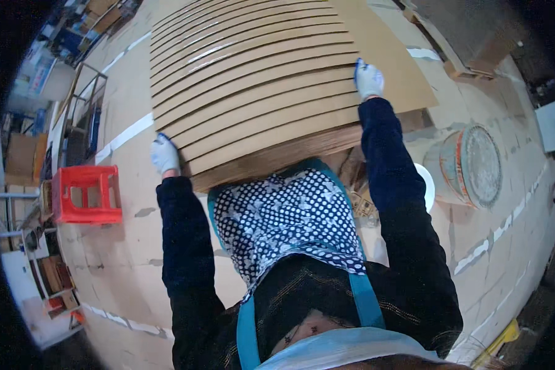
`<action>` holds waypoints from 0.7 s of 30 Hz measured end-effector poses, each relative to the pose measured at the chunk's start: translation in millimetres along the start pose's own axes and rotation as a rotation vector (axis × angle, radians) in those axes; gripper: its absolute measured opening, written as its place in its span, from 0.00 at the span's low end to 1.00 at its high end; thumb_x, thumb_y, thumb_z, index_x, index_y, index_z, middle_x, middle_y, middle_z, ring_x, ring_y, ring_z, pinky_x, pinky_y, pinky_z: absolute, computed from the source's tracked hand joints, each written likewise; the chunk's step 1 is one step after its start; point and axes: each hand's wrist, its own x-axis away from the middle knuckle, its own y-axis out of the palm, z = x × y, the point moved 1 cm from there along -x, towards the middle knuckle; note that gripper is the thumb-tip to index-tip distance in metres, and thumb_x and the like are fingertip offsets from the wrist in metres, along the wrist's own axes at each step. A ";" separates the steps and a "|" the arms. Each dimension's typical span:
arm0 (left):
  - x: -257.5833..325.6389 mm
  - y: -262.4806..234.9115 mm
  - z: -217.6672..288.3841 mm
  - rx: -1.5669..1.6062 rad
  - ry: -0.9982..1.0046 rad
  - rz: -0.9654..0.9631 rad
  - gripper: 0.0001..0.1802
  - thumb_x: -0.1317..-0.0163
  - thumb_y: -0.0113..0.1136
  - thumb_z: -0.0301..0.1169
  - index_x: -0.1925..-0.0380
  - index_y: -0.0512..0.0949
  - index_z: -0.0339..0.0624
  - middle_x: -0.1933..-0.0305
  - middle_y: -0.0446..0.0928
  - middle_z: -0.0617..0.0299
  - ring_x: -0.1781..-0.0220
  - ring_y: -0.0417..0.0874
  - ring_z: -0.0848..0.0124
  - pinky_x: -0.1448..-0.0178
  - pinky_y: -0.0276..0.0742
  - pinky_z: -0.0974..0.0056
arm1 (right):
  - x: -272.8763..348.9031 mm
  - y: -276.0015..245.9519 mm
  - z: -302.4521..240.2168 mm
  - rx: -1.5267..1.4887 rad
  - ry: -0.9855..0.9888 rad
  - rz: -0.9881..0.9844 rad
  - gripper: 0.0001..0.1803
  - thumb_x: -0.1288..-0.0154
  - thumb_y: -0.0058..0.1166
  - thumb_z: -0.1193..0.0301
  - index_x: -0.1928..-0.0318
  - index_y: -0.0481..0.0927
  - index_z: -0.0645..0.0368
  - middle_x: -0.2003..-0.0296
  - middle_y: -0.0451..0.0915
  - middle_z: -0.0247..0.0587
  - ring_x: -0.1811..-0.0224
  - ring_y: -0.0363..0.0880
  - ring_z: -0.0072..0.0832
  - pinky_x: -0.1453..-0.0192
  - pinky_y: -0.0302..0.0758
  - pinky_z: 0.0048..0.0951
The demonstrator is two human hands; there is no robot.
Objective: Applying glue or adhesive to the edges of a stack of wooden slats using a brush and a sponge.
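Observation:
A broad stack of brown cardboard sheets (253,117) lies before me, its upper sheets fanned so that their near edges form a row of overlapping strips. At the left edge, near the front of the fan, my left hand (164,154) in a white glove with blue fingertips grips a sheet's side. My right hand (369,79), gloved alike, holds the right edge farther back, fingers closed on it. The fingertips of both hands are partly hidden against the cardboard. Both arms are stretched forward, and my dotted apron (287,216) touches or nearly touches the stack's near side.
A red plastic stool (89,209) stands on the floor to the left. To the right are a large round bucket (468,166) with a grimy lid and a white round object (425,186). Wider cardboard (407,74) juts out right of the fan. A loaded pallet (468,71) stands at the far right.

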 end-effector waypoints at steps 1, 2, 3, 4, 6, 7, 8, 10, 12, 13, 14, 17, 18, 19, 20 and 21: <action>4.7 -0.5 0.9 0.057 0.041 -0.034 0.32 0.33 0.39 0.51 0.64 0.80 0.29 0.59 0.77 0.32 0.55 0.79 0.41 0.53 0.73 0.45 | -2.6 0.0 -0.3 -0.014 -0.007 0.062 0.30 0.31 0.35 0.49 0.68 0.82 0.61 0.65 0.82 0.58 0.60 0.81 0.51 0.51 0.74 0.48; 4.1 -2.9 -2.6 0.037 0.034 -0.079 0.32 0.34 0.40 0.52 0.64 0.80 0.29 0.58 0.77 0.32 0.52 0.79 0.41 0.51 0.73 0.46 | -2.3 3.0 -0.4 -0.001 -0.015 0.012 0.28 0.31 0.37 0.51 0.68 0.83 0.60 0.66 0.82 0.57 0.62 0.82 0.50 0.54 0.75 0.48; 2.7 -3.3 -8.1 0.023 -0.028 -0.104 0.31 0.34 0.41 0.51 0.63 0.80 0.30 0.58 0.77 0.33 0.52 0.79 0.42 0.51 0.73 0.46 | -2.3 5.3 -0.4 -0.004 -0.035 0.051 0.25 0.32 0.39 0.53 0.68 0.83 0.58 0.67 0.82 0.56 0.63 0.82 0.49 0.56 0.76 0.47; -0.9 -4.7 -15.3 0.031 -0.018 -0.110 0.30 0.34 0.42 0.51 0.62 0.80 0.30 0.57 0.77 0.33 0.52 0.79 0.42 0.51 0.73 0.46 | -1.6 8.0 0.9 0.016 -0.018 0.070 0.22 0.32 0.40 0.55 0.68 0.83 0.57 0.68 0.83 0.54 0.64 0.83 0.48 0.58 0.77 0.47; -10.7 -4.9 -26.3 0.254 0.172 -0.056 0.25 0.32 0.44 0.46 0.52 0.77 0.35 0.54 0.78 0.39 0.52 0.80 0.47 0.50 0.75 0.50 | 0.6 13.5 4.7 0.280 -0.333 -0.002 0.12 0.37 0.47 0.64 0.71 0.82 0.53 0.73 0.82 0.48 0.70 0.84 0.42 0.68 0.79 0.42; -17.4 -0.6 -27.4 0.345 0.206 -0.098 0.24 0.31 0.45 0.46 0.53 0.77 0.36 0.55 0.78 0.40 0.53 0.79 0.48 0.51 0.75 0.50 | 2.9 14.7 9.9 0.479 -0.573 0.115 0.06 0.43 0.51 0.70 0.75 0.80 0.51 0.77 0.81 0.44 0.74 0.83 0.36 0.76 0.78 0.36; -20.7 4.7 -26.3 0.329 0.224 -0.118 0.24 0.31 0.45 0.46 0.53 0.77 0.37 0.55 0.78 0.41 0.54 0.79 0.49 0.51 0.75 0.51 | 2.0 12.5 15.9 0.179 -0.649 0.293 0.05 0.44 0.53 0.70 0.75 0.80 0.52 0.77 0.81 0.44 0.76 0.82 0.37 0.75 0.77 0.38; -20.6 15.5 -13.3 0.302 0.198 -0.096 0.22 0.31 0.45 0.46 0.54 0.77 0.38 0.56 0.78 0.43 0.55 0.79 0.51 0.53 0.74 0.53 | -2.5 4.5 39.8 -0.269 -0.422 -0.136 0.18 0.44 0.57 0.54 0.68 0.82 0.56 0.75 0.82 0.44 0.77 0.79 0.35 0.72 0.76 0.38; -8.2 22.5 6.0 0.261 0.266 -0.082 0.21 0.31 0.46 0.45 0.55 0.77 0.39 0.58 0.77 0.45 0.56 0.78 0.54 0.54 0.73 0.54 | 3.3 -14.6 59.8 -0.596 -0.256 -0.185 0.33 0.41 0.53 0.41 0.52 0.77 0.59 0.58 0.79 0.46 0.59 0.76 0.36 0.53 0.73 0.36; 1.2 25.1 14.0 0.260 0.239 -0.093 0.21 0.31 0.46 0.45 0.55 0.77 0.39 0.58 0.77 0.46 0.57 0.78 0.55 0.55 0.73 0.55 | 9.9 -27.2 68.1 -0.492 -0.382 -0.163 0.40 0.38 0.48 0.39 0.39 0.71 0.59 0.44 0.75 0.50 0.42 0.73 0.39 0.38 0.70 0.36; 9.2 24.8 19.1 0.264 0.214 -0.107 0.20 0.31 0.46 0.45 0.55 0.77 0.40 0.59 0.77 0.47 0.57 0.77 0.56 0.55 0.73 0.56 | 16.3 -32.9 64.7 -0.527 -0.348 -0.194 0.40 0.38 0.48 0.38 0.38 0.70 0.58 0.43 0.74 0.49 0.42 0.72 0.39 0.38 0.69 0.36; 30.2 19.4 21.1 0.272 0.146 -0.147 0.19 0.31 0.47 0.44 0.56 0.77 0.42 0.61 0.76 0.51 0.59 0.77 0.59 0.57 0.72 0.58 | 31.9 -52.2 61.9 -0.348 -0.256 -0.240 0.42 0.39 0.47 0.37 0.37 0.67 0.58 0.40 0.71 0.48 0.40 0.70 0.39 0.36 0.67 0.37; 33.7 17.6 15.7 0.277 0.126 -0.159 0.18 0.31 0.47 0.44 0.57 0.77 0.42 0.61 0.76 0.52 0.59 0.76 0.61 0.58 0.71 0.59 | 35.6 -53.6 60.7 -0.342 -0.227 -0.267 0.42 0.39 0.47 0.37 0.36 0.66 0.57 0.40 0.70 0.48 0.39 0.69 0.39 0.36 0.67 0.37; 35.2 13.5 12.0 0.284 0.116 -0.168 0.18 0.31 0.47 0.44 0.57 0.77 0.43 0.62 0.75 0.53 0.60 0.76 0.62 0.58 0.71 0.60 | 38.2 -55.6 60.8 -0.346 -0.201 -0.286 0.43 0.39 0.46 0.37 0.35 0.65 0.57 0.39 0.69 0.48 0.38 0.68 0.39 0.36 0.66 0.38; 36.6 11.2 6.8 0.292 0.104 -0.179 0.17 0.31 0.47 0.44 0.57 0.77 0.43 0.62 0.75 0.54 0.61 0.76 0.63 0.59 0.71 0.61 | 39.3 -55.3 62.9 -0.349 -0.179 -0.305 0.44 0.39 0.46 0.36 0.35 0.64 0.57 0.38 0.68 0.47 0.38 0.67 0.39 0.35 0.66 0.38; 35.6 8.1 2.7 0.301 0.103 -0.197 0.16 0.31 0.47 0.44 0.58 0.77 0.44 0.63 0.75 0.55 0.61 0.75 0.64 0.60 0.70 0.62 | 39.8 -54.2 65.5 -0.370 -0.160 -0.325 0.44 0.39 0.46 0.36 0.34 0.63 0.57 0.37 0.67 0.47 0.37 0.66 0.39 0.35 0.65 0.38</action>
